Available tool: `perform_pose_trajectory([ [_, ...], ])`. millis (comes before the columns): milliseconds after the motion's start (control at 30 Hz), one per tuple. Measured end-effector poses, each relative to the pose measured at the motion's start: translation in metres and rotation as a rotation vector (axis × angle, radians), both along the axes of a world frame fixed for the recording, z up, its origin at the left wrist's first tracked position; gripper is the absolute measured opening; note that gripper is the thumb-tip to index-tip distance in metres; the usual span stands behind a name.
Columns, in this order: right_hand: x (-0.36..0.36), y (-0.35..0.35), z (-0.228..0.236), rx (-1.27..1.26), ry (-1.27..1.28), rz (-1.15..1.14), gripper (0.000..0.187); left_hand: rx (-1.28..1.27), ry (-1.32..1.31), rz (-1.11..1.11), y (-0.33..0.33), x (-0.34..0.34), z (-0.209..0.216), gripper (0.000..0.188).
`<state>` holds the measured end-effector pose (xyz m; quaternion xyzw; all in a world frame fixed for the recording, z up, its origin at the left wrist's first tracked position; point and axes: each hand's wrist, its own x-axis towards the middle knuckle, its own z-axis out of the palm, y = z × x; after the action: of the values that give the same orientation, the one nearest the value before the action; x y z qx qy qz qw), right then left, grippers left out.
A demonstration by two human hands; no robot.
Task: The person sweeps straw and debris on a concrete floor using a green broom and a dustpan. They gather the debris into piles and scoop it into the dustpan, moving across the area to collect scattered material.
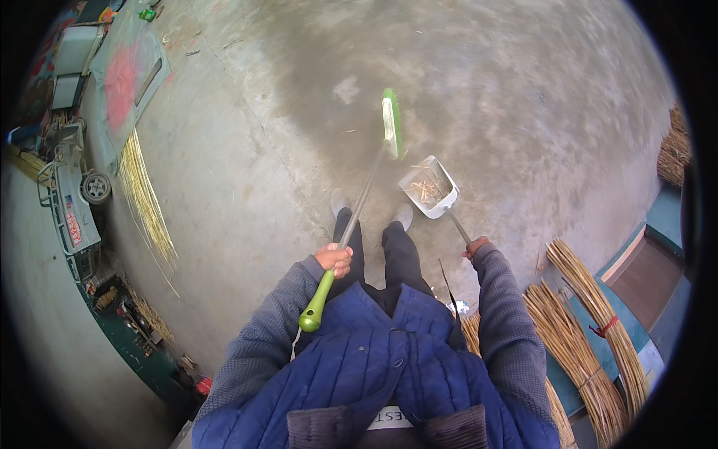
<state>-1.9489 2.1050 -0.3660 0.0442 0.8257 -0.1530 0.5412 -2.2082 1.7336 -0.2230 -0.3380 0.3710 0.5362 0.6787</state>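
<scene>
Step in hand, as a judgement: sweeping floor litter into the pan, mid-stroke; a little straw already lies in the pan, loose bits remain out on the concrete.

Left hand (334, 259): fingers wrapped tight around the grey shaft of the broom (357, 209), just above the green grip end; forearm comes up from the lower edge, elbow bent, wrist near the left thigh; shaft runs up and away from the hand, to its right; green brush head (390, 123) sits on the concrete floor (523, 97) well ahead of the hand, beyond the shoes.

Right hand (474, 248): closed on the top of the thin handle of the metal dustpan (428, 187); fingers mostly hidden behind the sleeve cuff, so exact finger placement cannot be told; arm bent, hand held just outside the right knee; pan is ahead of the hand, to its left, just beside the right shoe, its mouth turned toward the brush head; whether it rests flat on the floor cannot be told.

Brush head and pan: near each other, not touching.

Next move calls for, as a judgement: a short pull of the brush toward the pan mouth; pan lip held down against the floor so straw does not slide under; right hand steady while the left does the stroke.

Far right of the right hand: bundles of reeds (591, 329) lying on the ground.
</scene>
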Motion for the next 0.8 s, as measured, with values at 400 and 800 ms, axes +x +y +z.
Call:
perform_pose_trajectory([
  [400,0.006,0.025,0.024,-0.109,-0.112,-0.461,0.016,0.143,0.018,0.074,-0.014,0.045,-0.026,0.006],
  [800,0.035,0.038,0.053,-0.24,-0.219,-1.546,0.023,-0.242,0.389,0.544,-0.191,0.128,-0.003,0.004],
])
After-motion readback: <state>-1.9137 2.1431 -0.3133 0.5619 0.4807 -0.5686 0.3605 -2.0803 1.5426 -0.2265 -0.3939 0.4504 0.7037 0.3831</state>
